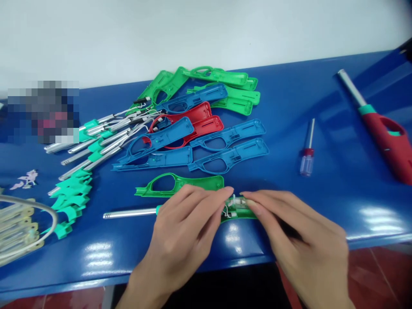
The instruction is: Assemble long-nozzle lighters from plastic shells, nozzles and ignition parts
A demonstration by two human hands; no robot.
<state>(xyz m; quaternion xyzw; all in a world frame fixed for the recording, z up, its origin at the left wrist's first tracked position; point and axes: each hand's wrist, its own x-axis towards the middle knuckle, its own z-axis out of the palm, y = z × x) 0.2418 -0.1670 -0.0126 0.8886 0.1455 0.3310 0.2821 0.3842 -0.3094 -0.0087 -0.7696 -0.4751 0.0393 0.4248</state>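
Note:
Near the table's front edge lies a green casing half with white wires and a clear part in it. A silver metal tube extends to its left. My left hand covers the middle of this casing, its fingertips pinched at the left side of the clear part. My right hand has thumb and index finger closed on the clear part's right end. Just behind my left hand rests another green casing half, its lower edge partly hidden by the fingers.
Blue casing halves, red ones and green ones lie behind. Wired metal tubes and turquoise pieces are left, beside a wire-rimmed container. A screwdriver and red lighter lie right.

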